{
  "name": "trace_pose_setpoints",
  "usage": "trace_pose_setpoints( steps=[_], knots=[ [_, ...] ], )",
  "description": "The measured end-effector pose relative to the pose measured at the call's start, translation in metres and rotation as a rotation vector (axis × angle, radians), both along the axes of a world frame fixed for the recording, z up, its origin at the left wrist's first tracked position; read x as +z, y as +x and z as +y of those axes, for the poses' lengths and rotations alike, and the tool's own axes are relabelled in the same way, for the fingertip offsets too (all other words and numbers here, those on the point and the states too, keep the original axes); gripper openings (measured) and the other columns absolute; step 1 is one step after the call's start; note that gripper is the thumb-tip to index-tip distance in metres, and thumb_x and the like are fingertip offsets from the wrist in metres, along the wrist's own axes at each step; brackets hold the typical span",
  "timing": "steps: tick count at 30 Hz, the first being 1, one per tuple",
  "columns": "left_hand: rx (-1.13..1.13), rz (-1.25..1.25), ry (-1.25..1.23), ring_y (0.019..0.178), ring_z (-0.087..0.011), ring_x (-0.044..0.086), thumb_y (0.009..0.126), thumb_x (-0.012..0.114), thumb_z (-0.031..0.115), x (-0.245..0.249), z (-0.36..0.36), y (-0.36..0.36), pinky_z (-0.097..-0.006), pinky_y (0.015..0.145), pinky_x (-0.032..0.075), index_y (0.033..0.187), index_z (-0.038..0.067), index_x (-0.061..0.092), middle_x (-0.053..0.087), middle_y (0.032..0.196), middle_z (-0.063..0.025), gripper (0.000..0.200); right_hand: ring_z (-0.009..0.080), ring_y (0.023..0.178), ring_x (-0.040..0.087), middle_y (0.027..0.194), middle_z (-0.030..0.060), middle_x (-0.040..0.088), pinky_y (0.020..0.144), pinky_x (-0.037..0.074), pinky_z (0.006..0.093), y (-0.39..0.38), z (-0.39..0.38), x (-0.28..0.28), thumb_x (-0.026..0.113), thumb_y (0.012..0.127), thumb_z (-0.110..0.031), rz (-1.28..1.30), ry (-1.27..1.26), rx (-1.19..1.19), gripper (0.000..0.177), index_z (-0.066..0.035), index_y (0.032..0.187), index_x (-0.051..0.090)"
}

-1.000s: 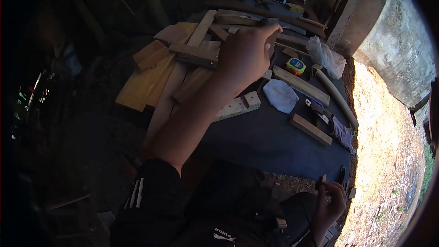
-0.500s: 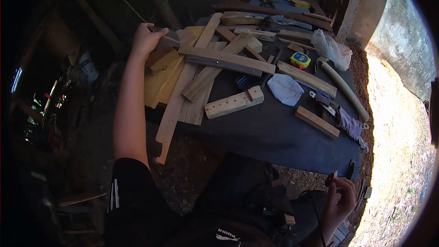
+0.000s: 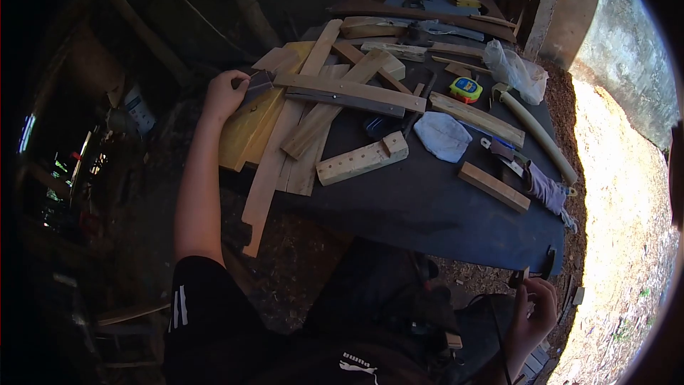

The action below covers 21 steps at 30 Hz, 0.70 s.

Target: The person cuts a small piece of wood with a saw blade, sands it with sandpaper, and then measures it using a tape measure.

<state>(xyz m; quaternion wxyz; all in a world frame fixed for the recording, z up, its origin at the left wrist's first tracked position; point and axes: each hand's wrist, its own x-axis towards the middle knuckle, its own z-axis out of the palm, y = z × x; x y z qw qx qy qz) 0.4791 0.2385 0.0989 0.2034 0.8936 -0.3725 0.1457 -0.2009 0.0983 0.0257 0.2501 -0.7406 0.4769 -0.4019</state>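
Observation:
My left hand [image 3: 226, 94] reaches over the left side of the table, thumb and fingers pinched at the edge of a thin dark grey sheet [image 3: 258, 84]. The sheet lies low over the yellow boards [image 3: 246, 137], beside crossed wooden strips [image 3: 349, 91]. Down at the table's near right corner, my right hand [image 3: 536, 308] is closed, with its fingertips around a small piece [image 3: 525, 274] that has a pale face and a dark side. Most of that piece is hidden by the fingers.
A drilled wooden block [image 3: 362, 162], a white cloth [image 3: 442, 137], a tape measure [image 3: 465, 89] and a short wooden bar [image 3: 494, 187] lie on the dark table [image 3: 399, 217]. To the right are a purple cloth [image 3: 544, 189], a curved handle [image 3: 536, 135] and a plastic bag [image 3: 519, 75].
My left hand has come down and slightly nearer, and the sheet has dropped from above the boards to low over them. My right hand has stayed almost still.

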Motion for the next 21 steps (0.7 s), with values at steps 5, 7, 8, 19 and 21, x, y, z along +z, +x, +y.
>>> trace_pose_setpoints(
  steps=[5, 7, 8, 19, 21],
  knots=[
    [-0.104, 0.132, -0.018, 0.128, -0.0315, 0.064, 0.086, 0.085, 0.042, -0.009, 0.021, -0.006, -0.0467, 0.104, 0.05, 0.125, 0.006, 0.069, 0.067, 0.14, -0.0172, 0.056, 0.0203, 0.086, 0.066, 0.103, 0.0114, 0.071, 0.077, 0.052, 0.0324, -0.003, -0.002, -0.003, 0.07, 0.09, 0.005, 0.007, 0.017, -0.001, 0.012, 0.002, 0.101, 0.072],
    [-0.14, 0.063, -0.001, 0.126, -0.0336, 0.065, 0.081, 0.09, 0.045, -0.018, 0.027, -0.009, -0.0447, 0.104, 0.05, 0.134, 0.007, 0.061, 0.067, 0.138, -0.0192, 0.071, 0.0201, 0.086, 0.067, 0.103, 0.0116, 0.071, 0.077, 0.053, 0.0321, -0.002, -0.003, -0.003, 0.071, 0.089, 0.005, 0.003, 0.015, 0.007, 0.012, 0.002, 0.101, 0.072],
    [-0.12, 0.11, 0.039, 0.126, -0.0339, 0.065, 0.079, 0.091, 0.044, -0.014, 0.026, -0.013, -0.044, 0.104, 0.05, 0.135, 0.007, 0.059, 0.068, 0.137, -0.0198, 0.075, 0.0201, 0.086, 0.067, 0.103, 0.0117, 0.071, 0.077, 0.053, 0.032, 0.0, -0.004, -0.004, 0.071, 0.089, 0.005, 0.0, 0.012, 0.013, 0.012, 0.001, 0.101, 0.072],
    [-0.238, 0.155, -0.008, 0.118, -0.0274, 0.068, 0.073, 0.097, 0.028, 0.006, 0.005, -0.042, -0.0391, 0.103, 0.051, 0.122, 0.006, 0.057, 0.072, 0.12, -0.0179, 0.067, 0.0194, 0.087, 0.07, 0.101, 0.011, 0.072, 0.078, 0.054, 0.0305, 0.005, 0.003, 0.006, 0.076, 0.084, 0.006, -0.082, 0.082, -0.005, 0.013, 0.002, 0.096, 0.073],
    [-0.31, 0.122, -0.072, 0.116, -0.026, 0.069, 0.072, 0.098, 0.026, 0.023, -0.013, -0.089, -0.0387, 0.102, 0.052, 0.12, 0.006, 0.058, 0.072, 0.119, -0.0173, 0.065, 0.0189, 0.088, 0.07, 0.1, 0.0103, 0.072, 0.078, 0.054, 0.0298, 0.004, 0.002, 0.009, 0.078, 0.084, 0.006, -0.074, 0.069, -0.004, 0.014, 0.001, 0.096, 0.074]
  ],
)
